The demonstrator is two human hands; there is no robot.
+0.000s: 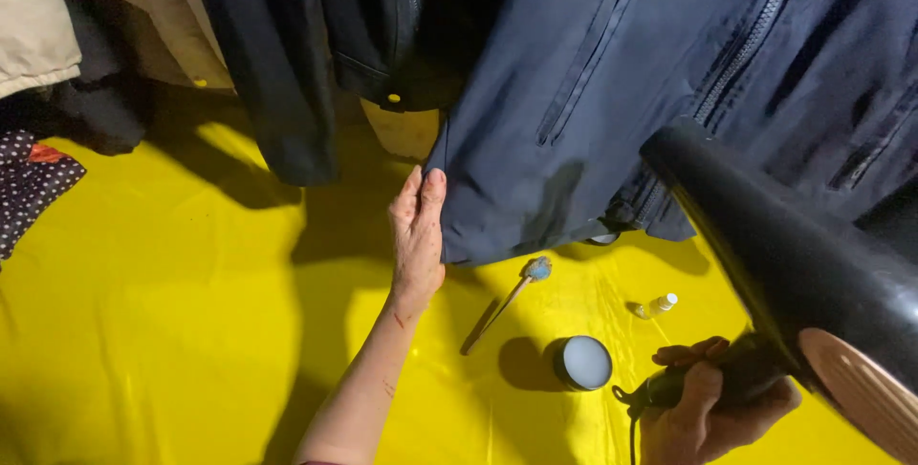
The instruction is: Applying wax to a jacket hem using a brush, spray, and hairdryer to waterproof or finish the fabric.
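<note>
A dark navy zip-front jacket of smooth cloth (612, 73) hung over a glossy yellow plastic sheet (163, 312), its zipped pocket and front zipper showing and a darker patch lying just above the hem. The left hand (418, 236) pinched the jacket's lower left corner, thumb and fingers closed on the edge of the cloth. The right hand (712, 412) was wrapped tight around the handle of a black hair dryer (784, 255), whose barrel pointed at the jacket's lower front, close to the hem. Under the hem lay a thin wooden-handled brush with a pale blue tip (507, 301), a small round open tin (581, 362) and a small clear bottle (656, 306), each apart from the others. Other dark coats (316, 44) crowded the jacket's left edge, while the sheet lay wide and bare to the left of the forearm.
</note>
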